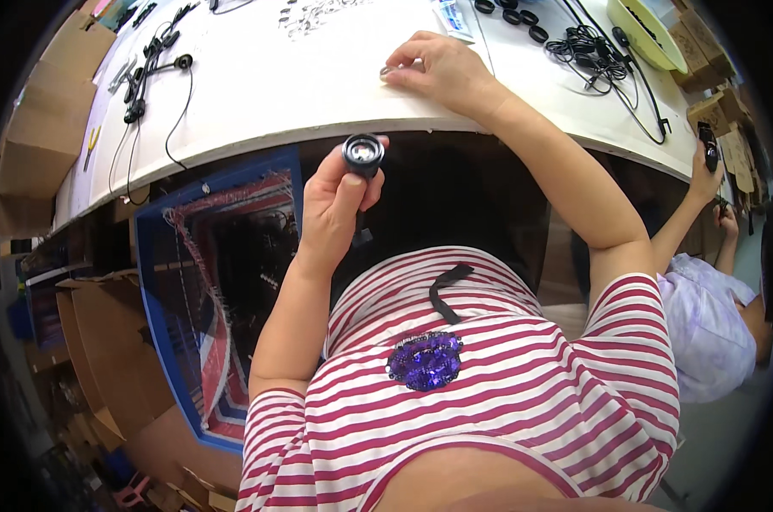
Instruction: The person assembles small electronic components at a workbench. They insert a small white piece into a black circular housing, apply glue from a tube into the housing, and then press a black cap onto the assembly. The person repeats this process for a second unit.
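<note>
Just off the table's front edge, my left hand [339, 194] is closed around a black round cylindrical part [363, 155]. Its open end faces up and shows a ring with something pale inside. My right hand [444, 75] rests low over the white table [292, 94], thumb and forefinger pinched on a small metallic piece [385, 72]. The fingers partly cover that piece, so its kind is unclear. Beyond it, many small dark bits [314, 15] lie scattered on the tabletop.
Black cables [147, 77] and yellow-handled pliers [91, 147] lie left. At the right are a white-blue tube [453, 19], black rings [512, 15], coiled cable [591, 53] and a yellow basin [672, 53]. A blue-framed bin [160, 290] stands below. A co-worker's hand [704, 181] holds a black device.
</note>
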A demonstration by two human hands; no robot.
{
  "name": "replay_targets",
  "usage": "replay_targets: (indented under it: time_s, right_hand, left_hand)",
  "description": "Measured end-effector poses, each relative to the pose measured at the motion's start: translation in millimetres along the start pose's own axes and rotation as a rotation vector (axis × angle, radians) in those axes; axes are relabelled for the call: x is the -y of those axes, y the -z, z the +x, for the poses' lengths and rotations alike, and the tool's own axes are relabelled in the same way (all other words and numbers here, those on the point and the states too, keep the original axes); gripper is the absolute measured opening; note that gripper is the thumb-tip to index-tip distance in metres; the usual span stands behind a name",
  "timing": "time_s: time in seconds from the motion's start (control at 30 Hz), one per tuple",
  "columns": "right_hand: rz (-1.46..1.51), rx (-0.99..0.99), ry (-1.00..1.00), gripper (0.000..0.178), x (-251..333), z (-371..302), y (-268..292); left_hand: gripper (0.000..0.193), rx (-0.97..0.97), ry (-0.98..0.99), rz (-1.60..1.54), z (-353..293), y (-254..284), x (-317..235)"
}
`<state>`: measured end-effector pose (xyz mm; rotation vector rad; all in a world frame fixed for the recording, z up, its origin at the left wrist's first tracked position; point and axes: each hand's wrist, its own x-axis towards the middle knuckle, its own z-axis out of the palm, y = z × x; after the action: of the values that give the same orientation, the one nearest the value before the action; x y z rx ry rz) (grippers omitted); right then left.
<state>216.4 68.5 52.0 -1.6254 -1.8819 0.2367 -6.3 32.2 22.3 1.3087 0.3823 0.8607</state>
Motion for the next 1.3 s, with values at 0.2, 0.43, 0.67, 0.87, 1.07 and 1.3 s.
replay_targets:
  time_s: [0.2, 0.43, 0.67, 0.87, 1.07, 1.3]
  right_hand:
    - [0.421, 0.166, 0.120, 0.022, 48, -22, 36]
    - [0.428, 0.257, 0.207, 0.019, 61, -37, 42]
    - [0.428, 0.275, 0.209, 0.022, 67, -47, 48]
    - [0.365, 0.288, 0.110, 0.037, 67, -49, 66]
    - [-0.152, -0.200, 0.129, 0.030, -41, 12, 69]
    - [-0.525, -0.175, -0.164, 0.010, -127, 29, 73]
  left_hand:
    - [0.051, -0.046, 0.038, 0.000, 1, 5, 10]
    - [0.044, -0.042, 0.007, 0.006, 1, 0, 14]
    - [0.039, -0.053, 0.037, 0.150, 0, -5, 14]
    - [0.046, -0.032, 0.025, 0.019, 0, -9, 14]
    - [0.056, -0.088, 0.071, 0.056, -5, -9, 5]
    - [0.027, -0.039, 0.130, -0.022, 4, -4, 3]
